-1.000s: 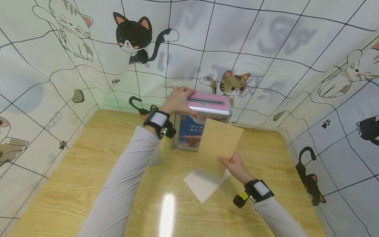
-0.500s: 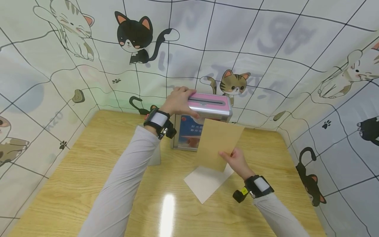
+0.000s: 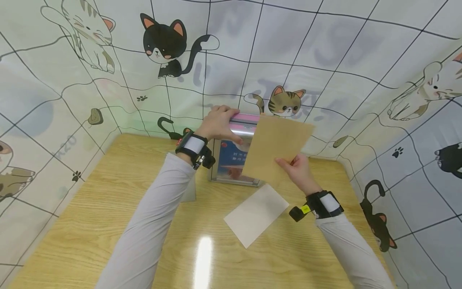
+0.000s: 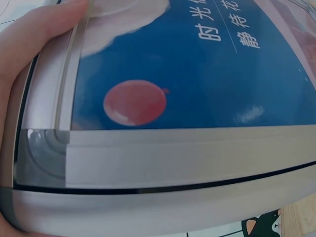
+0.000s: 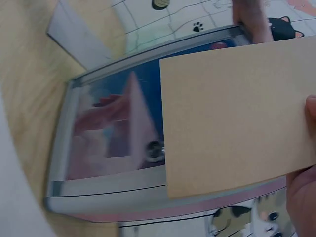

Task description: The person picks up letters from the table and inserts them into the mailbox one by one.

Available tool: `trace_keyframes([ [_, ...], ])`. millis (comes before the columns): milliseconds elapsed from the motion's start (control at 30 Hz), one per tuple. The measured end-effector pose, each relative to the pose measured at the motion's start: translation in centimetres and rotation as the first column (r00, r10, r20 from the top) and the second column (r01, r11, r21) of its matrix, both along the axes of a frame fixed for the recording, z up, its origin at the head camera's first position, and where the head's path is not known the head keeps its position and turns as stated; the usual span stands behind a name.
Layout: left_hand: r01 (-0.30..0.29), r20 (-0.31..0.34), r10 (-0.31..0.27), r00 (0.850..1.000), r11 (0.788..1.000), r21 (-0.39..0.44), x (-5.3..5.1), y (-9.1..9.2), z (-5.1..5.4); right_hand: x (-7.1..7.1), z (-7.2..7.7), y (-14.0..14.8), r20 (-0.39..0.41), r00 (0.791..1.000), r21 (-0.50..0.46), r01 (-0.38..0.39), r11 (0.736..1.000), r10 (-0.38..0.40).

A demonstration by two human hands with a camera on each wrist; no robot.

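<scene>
A silver-framed box (image 3: 234,160) with a pink top and a blue picture front stands at the back of the table. My left hand (image 3: 218,123) grips its top left corner, thumb on the front edge; the left wrist view shows the frame and blue picture (image 4: 197,89) close up. Between thumb and fingers my right hand (image 3: 297,170) pinches a tan paper (image 3: 276,146), raised in front of the box's right part and hiding much of its top. In the right wrist view the tan paper (image 5: 237,118) covers part of the box front (image 5: 113,128).
A white paper (image 3: 256,214) lies on the wooden table (image 3: 144,237) in front of the box. Another pale sheet (image 3: 189,192) lies partly under my left forearm. Behind the table hangs a cat-patterned cloth (image 3: 231,76).
My right hand has moved up and slightly right with the tan paper, whose upper edge now covers part of the box top. More of the white paper shows. My left hand has stayed put.
</scene>
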State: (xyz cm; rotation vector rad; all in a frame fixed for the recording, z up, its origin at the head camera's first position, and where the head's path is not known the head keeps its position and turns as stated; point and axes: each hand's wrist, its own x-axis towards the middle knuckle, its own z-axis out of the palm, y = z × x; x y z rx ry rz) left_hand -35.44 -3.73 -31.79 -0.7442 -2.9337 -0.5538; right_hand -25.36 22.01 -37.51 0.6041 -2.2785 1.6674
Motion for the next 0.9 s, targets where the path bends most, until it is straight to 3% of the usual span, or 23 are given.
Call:
trace_keyframes([
  [67, -0.001, 0.003, 0.001, 1.0, 1.0, -0.003, 0.1, 0.0, 0.0, -0.5, 1.1, -0.1, -0.07, 0.998, -0.008, 0.009, 1.0, -0.009],
  [133, -0.004, 0.007, 0.004, 1.0, 1.0, -0.004, 0.1, 0.1, 0.1, -0.9, 2.4, -0.3, -0.089, 0.996, -0.008, 0.016, 1.0, -0.017],
  [300, -0.008, 0.012, 0.008, 1.0, 1.0, -0.01, 0.2, 0.1, 0.3, -1.8, 5.1, -0.7, -0.064, 0.998, -0.019, -0.009, 1.0, 0.008],
  [433, -0.005, 0.006, 0.005, 1.0, 1.0, -0.005, 0.1, 0.1, 0.2, -2.5, 6.9, -0.9, -0.098, 0.994, -0.032, -0.045, 0.998, 0.042],
  [600, 0.005, 0.013, -0.005, 1.0, 1.0, -0.001, 0.0, 0.2, 0.1, -3.3, 9.4, -1.1, -0.117, 0.993, -0.036, -0.021, 0.999, 0.017],
  [800, -0.001, -0.001, 0.001, 1.0, 1.0, -0.017, -0.1, 0.1, 0.2, -5.0, 12.2, -1.7, -0.223, 0.975, -0.048, -0.006, 0.999, -0.005],
  [900, 0.001, -0.006, -0.001, 1.0, 1.0, -0.02, -0.1, 0.1, 0.2, -5.8, 12.9, -1.9, -0.21, 0.978, -0.071, -0.007, 0.997, -0.008],
])
